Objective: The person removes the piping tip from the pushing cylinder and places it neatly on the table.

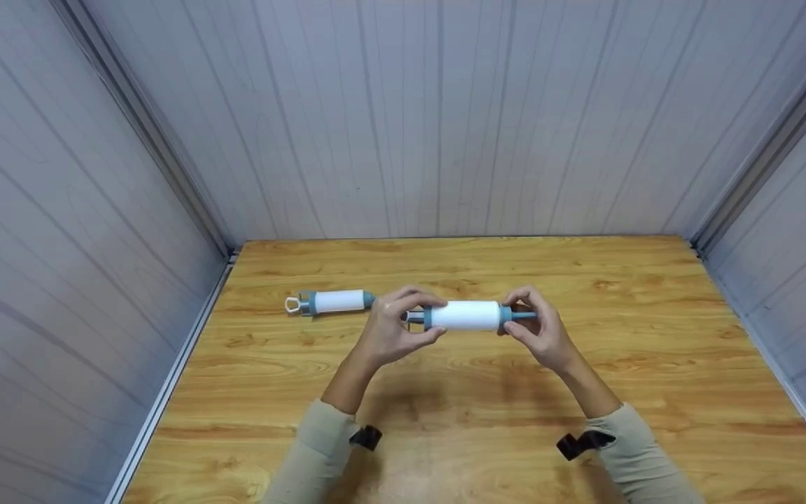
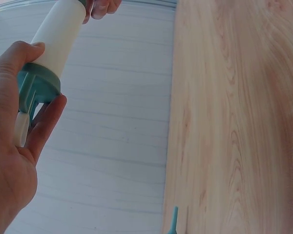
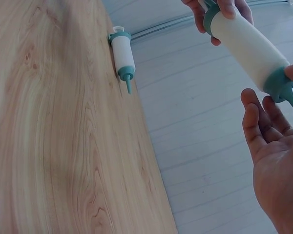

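Both hands hold a large white-barrelled syringe [image 1: 466,316] level above the table, its teal nozzle pointing right. My left hand [image 1: 396,325] grips the plunger end, thumb and fingers around the teal collar; in the left wrist view the thumb [image 2: 27,51] lies on the white barrel and the pale plunger handle [image 2: 21,129] shows inside the palm. At the other end, my right hand [image 1: 539,332] pinches the teal nozzle cap [image 3: 278,84] between thumb and fingers. A second, similar syringe [image 1: 339,301] lies on the table beyond the left hand, its looped handle facing left.
The wood-grain table [image 1: 249,392] is walled by pale panels, with a back wall [image 1: 445,119] and side walls left [image 1: 46,210] and right [image 1: 795,266]. A black wrist mount [image 1: 366,437] sits at the left sleeve, another [image 1: 585,444] at the right sleeve.
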`<state>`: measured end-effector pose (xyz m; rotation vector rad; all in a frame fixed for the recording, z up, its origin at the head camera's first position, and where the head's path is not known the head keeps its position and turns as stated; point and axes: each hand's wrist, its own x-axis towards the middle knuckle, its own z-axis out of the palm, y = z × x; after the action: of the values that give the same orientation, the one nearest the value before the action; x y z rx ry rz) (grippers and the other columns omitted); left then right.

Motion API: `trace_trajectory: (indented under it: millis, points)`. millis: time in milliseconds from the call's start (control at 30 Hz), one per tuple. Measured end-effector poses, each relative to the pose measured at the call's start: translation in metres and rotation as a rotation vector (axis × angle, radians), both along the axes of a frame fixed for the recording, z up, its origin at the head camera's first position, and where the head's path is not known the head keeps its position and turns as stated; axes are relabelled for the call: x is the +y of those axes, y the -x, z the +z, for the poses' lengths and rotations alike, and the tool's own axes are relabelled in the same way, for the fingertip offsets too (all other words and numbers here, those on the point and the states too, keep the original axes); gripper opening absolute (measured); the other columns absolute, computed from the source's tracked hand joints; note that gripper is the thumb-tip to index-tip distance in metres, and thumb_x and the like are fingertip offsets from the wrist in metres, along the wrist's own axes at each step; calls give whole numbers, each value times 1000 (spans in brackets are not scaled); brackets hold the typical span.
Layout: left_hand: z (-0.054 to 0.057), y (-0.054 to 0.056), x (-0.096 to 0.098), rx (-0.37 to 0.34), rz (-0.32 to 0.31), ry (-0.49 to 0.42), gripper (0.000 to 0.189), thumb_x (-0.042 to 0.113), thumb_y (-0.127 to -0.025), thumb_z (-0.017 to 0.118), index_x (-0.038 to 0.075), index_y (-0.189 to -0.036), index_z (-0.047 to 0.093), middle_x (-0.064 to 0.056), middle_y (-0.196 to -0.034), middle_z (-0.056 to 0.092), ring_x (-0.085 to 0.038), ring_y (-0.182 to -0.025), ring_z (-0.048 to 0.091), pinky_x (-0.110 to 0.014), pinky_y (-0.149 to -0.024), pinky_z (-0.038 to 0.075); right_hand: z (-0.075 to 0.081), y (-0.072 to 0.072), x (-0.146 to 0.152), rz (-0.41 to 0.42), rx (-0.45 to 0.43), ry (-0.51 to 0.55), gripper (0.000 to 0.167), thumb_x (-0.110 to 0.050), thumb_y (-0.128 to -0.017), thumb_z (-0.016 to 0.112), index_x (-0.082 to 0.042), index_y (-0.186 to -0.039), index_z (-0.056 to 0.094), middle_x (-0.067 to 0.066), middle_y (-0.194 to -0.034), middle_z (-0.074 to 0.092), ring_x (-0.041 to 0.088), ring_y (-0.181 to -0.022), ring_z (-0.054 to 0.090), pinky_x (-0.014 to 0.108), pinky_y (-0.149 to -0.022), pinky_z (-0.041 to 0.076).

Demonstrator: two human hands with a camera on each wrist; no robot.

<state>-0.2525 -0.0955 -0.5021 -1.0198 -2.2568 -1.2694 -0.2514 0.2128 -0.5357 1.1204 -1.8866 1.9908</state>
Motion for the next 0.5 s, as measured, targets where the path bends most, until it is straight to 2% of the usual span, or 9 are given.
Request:
trace_trajectory:
  millis: [200, 267, 400, 500]
  points:
    - [-1, 1, 0, -11, 0, -6, 32, 15, -93, 93, 11, -124, 84, -11, -124, 82, -21, -96, 76, -30, -66, 60, -1, 0, 0, -44, -9, -33, 25, 19, -101, 47, 21, -126, 50, -5, -116, 71, 6, -88, 74, 20, -77, 63]
    - [-1, 1, 1, -15, 1, -8, 32, 15, -93, 93, 11, -123, 84, -11, -124, 82, -21, -98, 77, -28, -67, 59, 0, 0, -1, -65, -12, -48, 22, 18, -104, 47, 20, -125, 52, -7, -112, 71, 6, -86, 72, 20, -75, 63]
    - [-1, 0, 1, -21, 6, -10, 32, 16, -93, 94, 12, -123, 84, -10, -124, 82, -18, -95, 76, -19, -65, 52, 1, -3, -1, -97, -50, -72, 16, 16, -108, 49, 19, -122, 54, -8, -107, 71, 6, -82, 70, 21, -73, 62]
    - [-1, -1, 1, -22, 9, -11, 32, 15, -93, 94, 12, -124, 84, -11, -124, 82, -19, -95, 77, -22, -64, 54, 2, -5, -1, -101, -67, -78, 15, 15, -108, 49, 19, -122, 54, -8, -107, 71, 6, -82, 70, 21, -73, 62]
